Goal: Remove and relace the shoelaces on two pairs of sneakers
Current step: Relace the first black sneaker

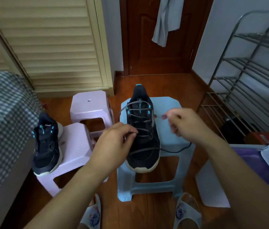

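A black sneaker (142, 142) with teal eyelets lies on a pale blue stool (168, 129), toe toward me. Its grey shoelace (138, 111) crosses several eyelet rows, and a loose dark end trails right over the stool's edge. My left hand (115, 142) pinches the lace at the sneaker's lower rows. My right hand (185, 123) hovers to the right of the sneaker with its fingers pinched together, blurred; a thin lace end seems to sit between them. A second black sneaker (47, 144) rests on a lilac stool (76, 146) at the left.
Another lilac stool (89, 103) stands behind the first. A checked bed (3, 113) fills the left side, a metal shoe rack (252, 80) the right. A white box with purple lining (249, 171) sits at the right. My slippered feet (186, 212) are on the wooden floor.
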Demonstrator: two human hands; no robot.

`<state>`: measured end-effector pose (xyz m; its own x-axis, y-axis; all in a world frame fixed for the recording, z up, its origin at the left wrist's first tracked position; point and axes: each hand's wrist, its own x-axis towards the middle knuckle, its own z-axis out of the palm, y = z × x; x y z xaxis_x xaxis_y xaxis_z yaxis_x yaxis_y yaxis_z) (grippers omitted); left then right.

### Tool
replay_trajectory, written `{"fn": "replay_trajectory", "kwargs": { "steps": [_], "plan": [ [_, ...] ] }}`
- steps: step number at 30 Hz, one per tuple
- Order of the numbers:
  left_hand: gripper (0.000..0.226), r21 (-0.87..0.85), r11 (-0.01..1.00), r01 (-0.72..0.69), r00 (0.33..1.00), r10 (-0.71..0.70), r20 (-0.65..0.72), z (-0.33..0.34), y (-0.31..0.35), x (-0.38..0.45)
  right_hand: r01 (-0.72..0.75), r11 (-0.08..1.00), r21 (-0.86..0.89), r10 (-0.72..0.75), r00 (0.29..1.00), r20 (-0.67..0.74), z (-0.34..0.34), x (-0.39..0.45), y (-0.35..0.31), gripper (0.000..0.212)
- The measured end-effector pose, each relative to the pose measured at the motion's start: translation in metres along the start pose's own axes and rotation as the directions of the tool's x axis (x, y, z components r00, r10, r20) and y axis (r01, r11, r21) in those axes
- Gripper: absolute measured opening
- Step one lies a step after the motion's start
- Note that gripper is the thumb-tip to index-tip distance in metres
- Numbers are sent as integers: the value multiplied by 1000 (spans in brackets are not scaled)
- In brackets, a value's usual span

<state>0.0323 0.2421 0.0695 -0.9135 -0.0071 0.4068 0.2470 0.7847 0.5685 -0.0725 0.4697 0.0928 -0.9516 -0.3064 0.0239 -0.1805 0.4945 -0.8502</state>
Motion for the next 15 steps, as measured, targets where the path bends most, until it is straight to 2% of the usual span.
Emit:
{"fn": "replay_trajectory", "kwargs": {
  "steps": [3,4,6,8,10,12,15],
  "plan": [
    [15,183,983,12,994,9,-112,13,5,14,80,980,-183,-66,995,78,17,-8,2,25],
    [14,245,969,18,991,16,-136,16,6,19,77,977,-199,-68,996,53,20,-6,3,23],
    [13,322,946,32,985,24,-168,22,9,25,54,991,-126,-55,998,-5,23,-2,4,13],
    [12,349,936,51,984,12,-178,25,12,28,33,996,-85,-35,999,-13,25,2,6,5],
    [16,339,937,83,986,-29,-161,28,16,26,40,989,-143,-40,999,9,27,2,7,10],
    [21,341,934,110,988,-64,-144,32,21,24,66,982,-177,-73,997,-32,27,1,7,19],
    [25,303,935,182,981,-152,-120,38,28,25,38,999,-27,-39,998,-58,26,-1,7,15]
  ]
}}
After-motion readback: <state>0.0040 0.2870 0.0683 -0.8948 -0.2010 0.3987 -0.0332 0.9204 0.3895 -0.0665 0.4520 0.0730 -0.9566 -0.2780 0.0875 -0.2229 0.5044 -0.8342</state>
